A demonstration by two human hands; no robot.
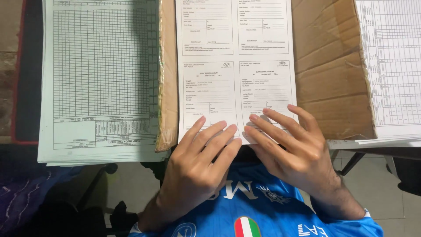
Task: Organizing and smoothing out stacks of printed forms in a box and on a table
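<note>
While both hands rested on the near edge of the form sheet, the scene read as follows, all places given relative to that sheet:

form sheet point(234, 66): white page with four printed blank forms, lay flat on the cardboard, its near edge at the cardboard's edge closest to the person.

left hand point(197, 169): palm down at the sheet's near left corner; fingers point(219, 134) spread slightly, flat, tips on the paper, pinching nothing.

right hand point(294, 151): palm down at the sheet's near right corner; fingers point(274, 115) fanned apart, tips pressed on the paper, nothing gripped.

cardboard point(329, 70): brown creased flap directly under the sheet, showing to its right and as a strip on its left.

grid stack point(98, 83): pile of ruled table pages, left of the sheet, near but apart.

table pages point(390, 66): more printed tables, right of the sheet, past the cardboard.

counter: mostly covered; could not tell its surface.

blue shirt point(254, 210): below the sheet, the person's own.

step judged: squaring or sliding the top sheet.

doing it well, judged: keep light even pressure from both sets of fingertips so only one page moved; push evenly so the page stayed square to the cardboard; avoid creasing the near edge.

risk, judged: uneven push could skew the page or drag pages beneath, if any; could not tell whether it was a stack.
</note>
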